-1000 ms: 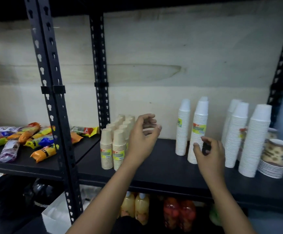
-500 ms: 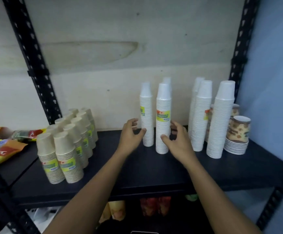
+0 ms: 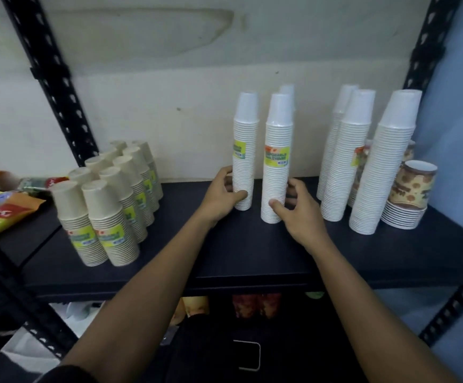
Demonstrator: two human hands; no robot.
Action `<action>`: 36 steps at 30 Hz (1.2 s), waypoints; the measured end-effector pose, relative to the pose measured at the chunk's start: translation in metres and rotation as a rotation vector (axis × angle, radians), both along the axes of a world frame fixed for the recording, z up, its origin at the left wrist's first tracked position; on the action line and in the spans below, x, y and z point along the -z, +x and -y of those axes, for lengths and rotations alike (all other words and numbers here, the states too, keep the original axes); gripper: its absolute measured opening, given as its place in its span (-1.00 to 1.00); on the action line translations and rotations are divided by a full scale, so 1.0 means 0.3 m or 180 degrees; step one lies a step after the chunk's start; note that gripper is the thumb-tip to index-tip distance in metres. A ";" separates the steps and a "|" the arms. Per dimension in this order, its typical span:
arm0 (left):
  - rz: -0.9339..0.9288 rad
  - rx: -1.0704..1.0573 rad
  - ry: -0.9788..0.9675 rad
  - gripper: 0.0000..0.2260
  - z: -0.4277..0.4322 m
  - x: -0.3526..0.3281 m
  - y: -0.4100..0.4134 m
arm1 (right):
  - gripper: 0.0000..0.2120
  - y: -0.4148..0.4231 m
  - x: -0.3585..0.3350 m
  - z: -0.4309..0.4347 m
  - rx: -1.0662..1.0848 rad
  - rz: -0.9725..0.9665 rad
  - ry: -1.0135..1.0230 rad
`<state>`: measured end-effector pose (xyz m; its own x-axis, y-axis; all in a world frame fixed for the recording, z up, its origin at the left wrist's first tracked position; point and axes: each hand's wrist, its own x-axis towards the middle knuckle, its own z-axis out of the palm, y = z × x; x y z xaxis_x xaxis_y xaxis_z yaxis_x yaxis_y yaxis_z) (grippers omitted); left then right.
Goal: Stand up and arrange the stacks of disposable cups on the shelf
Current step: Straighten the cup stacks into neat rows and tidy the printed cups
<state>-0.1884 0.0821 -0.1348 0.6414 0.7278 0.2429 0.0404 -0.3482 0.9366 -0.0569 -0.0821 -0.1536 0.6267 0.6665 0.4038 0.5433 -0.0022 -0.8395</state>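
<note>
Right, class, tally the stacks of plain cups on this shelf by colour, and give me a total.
White stacks: 6
Beige stacks: 10
Total: 16
The patterned cups at the right end are partly hidden, so they are left out of the count.

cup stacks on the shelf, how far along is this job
Done: the beige cup stacks and the tall white stacks at right stand upright. In hand: the left hand grips the farther labelled white stack, the right hand grips the nearer labelled stack, both upright. Left: probably just lining these two up.
</note>
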 end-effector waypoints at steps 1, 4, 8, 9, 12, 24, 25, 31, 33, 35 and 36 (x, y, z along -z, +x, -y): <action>0.0041 -0.0132 0.0059 -0.42 0.005 -0.006 -0.027 | -0.42 -0.008 -0.007 0.000 -0.0005 0.0013 0.0015; 0.0064 -0.0542 0.0306 -0.41 0.011 -0.022 -0.124 | -0.47 -0.047 -0.029 -0.018 -0.0144 -0.0009 0.0038; 0.0153 -0.0854 0.0572 -0.42 0.025 -0.010 -0.244 | -0.51 -0.112 -0.036 -0.071 -0.0341 0.0082 -0.0022; 0.0181 -0.0899 0.0621 -0.42 0.028 0.000 -0.267 | -0.51 -0.131 -0.036 -0.088 -0.0379 0.0060 -0.0021; 0.0218 -0.1071 0.0680 -0.42 0.029 0.032 -0.311 | -0.49 -0.178 -0.025 -0.141 -0.0439 0.0005 0.0027; 0.0417 -0.1253 0.0427 -0.40 0.007 0.092 -0.324 | -0.46 -0.253 0.002 -0.254 -0.0527 0.0184 0.0047; 0.0375 -0.1262 0.0453 -0.37 0.002 0.095 -0.324 | -0.46 -0.260 0.002 -0.254 -0.0533 0.0238 0.0052; -0.0066 -0.1309 0.0535 -0.31 -0.001 0.090 -0.323 | -0.44 -0.277 -0.001 -0.243 -0.0608 0.0177 0.0066; -0.0126 -0.1151 0.0534 -0.33 0.011 0.082 -0.325 | -0.45 -0.282 0.004 -0.238 -0.0596 0.0095 0.0051; -0.0021 -0.0994 0.0404 -0.42 0.018 0.084 -0.331 | -0.46 -0.285 0.008 -0.234 -0.0587 0.0093 0.0025; 0.0060 -0.0945 0.0314 -0.42 0.021 0.086 -0.336 | -0.46 -0.286 0.008 -0.233 -0.0587 0.0132 0.0010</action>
<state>-0.2891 0.0759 -0.1607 0.3989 0.8549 0.3317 0.1368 -0.4131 0.9003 -0.1428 -0.0121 -0.1561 0.4768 0.7672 0.4290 0.5685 0.1031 -0.8162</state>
